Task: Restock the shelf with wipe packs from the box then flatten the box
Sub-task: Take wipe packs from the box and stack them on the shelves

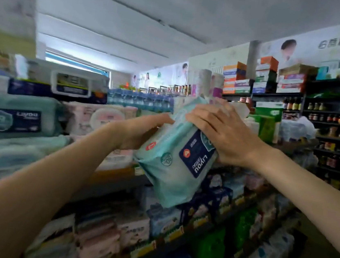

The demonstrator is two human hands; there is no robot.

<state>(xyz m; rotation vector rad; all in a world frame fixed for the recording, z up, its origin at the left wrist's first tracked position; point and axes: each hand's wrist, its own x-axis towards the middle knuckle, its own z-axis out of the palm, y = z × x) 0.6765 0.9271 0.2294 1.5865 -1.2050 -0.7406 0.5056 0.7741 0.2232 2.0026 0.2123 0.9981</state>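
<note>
We are holding one teal wipe pack [173, 161] up in the air in front of the shelf [116, 178], tilted with its label turned sideways. Our left hand [143, 132] is gripping it from behind, fingers mostly hidden by the pack, though the thumb is showing at the upper edge. Our right hand [218, 132] is lying over the top right corner, fingers spread and curling down onto the wrapper.

We are judging the restocking as under way and not finished: matching stocked packs [14, 118] are already sitting on the upper tier to the left, while this pack is not yet placed. The box is not in view (so we cannot tell how many packs remain), and flattening is evidently still to come.

On the pack's dark blue label we are reading "LIYOU"; the smaller print is too blurred. The stocked pack on the left is showing the same word beside a shield emblem. A wall banner [325, 40] carries Chinese characters, which we cannot make out reliably.
</note>
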